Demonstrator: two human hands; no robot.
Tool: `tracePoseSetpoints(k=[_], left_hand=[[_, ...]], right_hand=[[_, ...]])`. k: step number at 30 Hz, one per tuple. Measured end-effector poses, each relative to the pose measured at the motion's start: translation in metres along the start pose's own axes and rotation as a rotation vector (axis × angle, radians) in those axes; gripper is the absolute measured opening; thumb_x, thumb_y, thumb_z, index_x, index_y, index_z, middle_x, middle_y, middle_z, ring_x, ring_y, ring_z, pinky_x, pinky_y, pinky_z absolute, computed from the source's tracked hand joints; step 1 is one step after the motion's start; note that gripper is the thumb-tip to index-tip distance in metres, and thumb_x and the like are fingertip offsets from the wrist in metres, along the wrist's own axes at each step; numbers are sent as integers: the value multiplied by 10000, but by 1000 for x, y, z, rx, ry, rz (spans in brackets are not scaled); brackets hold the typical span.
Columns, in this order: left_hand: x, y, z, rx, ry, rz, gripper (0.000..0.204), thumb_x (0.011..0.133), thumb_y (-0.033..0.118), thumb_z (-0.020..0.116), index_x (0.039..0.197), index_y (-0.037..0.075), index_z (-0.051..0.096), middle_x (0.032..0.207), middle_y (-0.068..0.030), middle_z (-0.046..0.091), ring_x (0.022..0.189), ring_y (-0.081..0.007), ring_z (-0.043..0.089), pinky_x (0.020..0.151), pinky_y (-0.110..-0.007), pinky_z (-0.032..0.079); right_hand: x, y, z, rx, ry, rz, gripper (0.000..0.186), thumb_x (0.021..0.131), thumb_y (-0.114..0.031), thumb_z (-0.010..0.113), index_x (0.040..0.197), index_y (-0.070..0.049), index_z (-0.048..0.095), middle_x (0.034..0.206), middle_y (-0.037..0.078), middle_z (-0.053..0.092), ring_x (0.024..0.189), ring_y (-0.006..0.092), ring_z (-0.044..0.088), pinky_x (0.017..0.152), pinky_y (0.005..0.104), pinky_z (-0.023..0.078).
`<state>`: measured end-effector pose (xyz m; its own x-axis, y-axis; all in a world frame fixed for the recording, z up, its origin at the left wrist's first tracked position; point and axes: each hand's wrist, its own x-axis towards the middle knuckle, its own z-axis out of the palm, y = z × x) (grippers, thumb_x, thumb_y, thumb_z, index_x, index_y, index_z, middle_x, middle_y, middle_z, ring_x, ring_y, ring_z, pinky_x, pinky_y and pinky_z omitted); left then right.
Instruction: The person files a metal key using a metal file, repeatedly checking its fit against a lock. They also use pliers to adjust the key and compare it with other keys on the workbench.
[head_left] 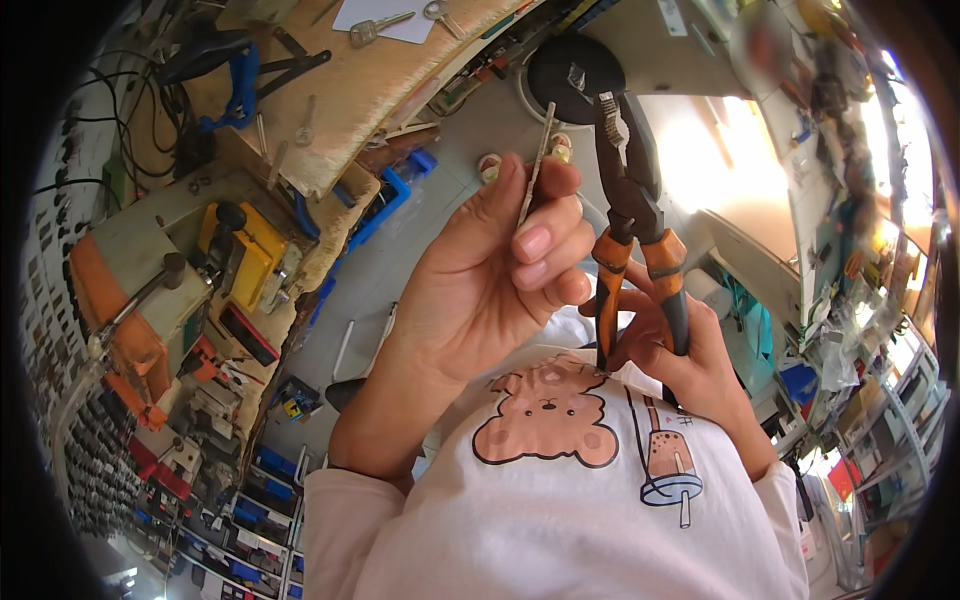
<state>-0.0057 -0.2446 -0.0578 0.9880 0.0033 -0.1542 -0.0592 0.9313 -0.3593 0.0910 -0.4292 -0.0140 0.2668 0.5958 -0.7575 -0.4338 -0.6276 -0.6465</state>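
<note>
My left hand (470,270) is raised in front of my chest, its thumb and fingers pinched on a thin metal strip (540,155). The strip is seen edge-on and points up and away; its lower end is partly hidden by the fingers. Just to the right, my right hand (690,345) grips a pair of pliers (630,190) by its orange and black handles. The dark jaws point away from me, a little apart, with a toothed inner face showing. Strip and pliers do not touch.
At the left is a key-cutting machine (150,260) with a yellow tray. A wooden bench (370,110) at the far left carries a key (382,29), white paper and a blue-handled tool (240,85). A round black stool (575,75) stands ahead. Cluttered shelves line the right.
</note>
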Motion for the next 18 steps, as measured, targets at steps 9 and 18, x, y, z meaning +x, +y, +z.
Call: tracePoseSetpoints(k=[9,18], left_hand=[[-1,2,4,-82,-79,-35,160,993,144,398,926,42,502,740,-34,417,696,-153,404,658,-338,534],[-1,5,5,-77,-157,-58,285,1020,220,313,837,69,472,718,-26,388,666,-149,364,643,-345,554]], right_hand=[[1,-4,3,-45,3,9,429,692,-9,507,1112,62,557,666,85,638,658,140,645,674,264,501],[2,-4,5,-36,10,-13,417,708,-6,510,1115,68,562,666,81,631,639,134,628,664,264,494]])
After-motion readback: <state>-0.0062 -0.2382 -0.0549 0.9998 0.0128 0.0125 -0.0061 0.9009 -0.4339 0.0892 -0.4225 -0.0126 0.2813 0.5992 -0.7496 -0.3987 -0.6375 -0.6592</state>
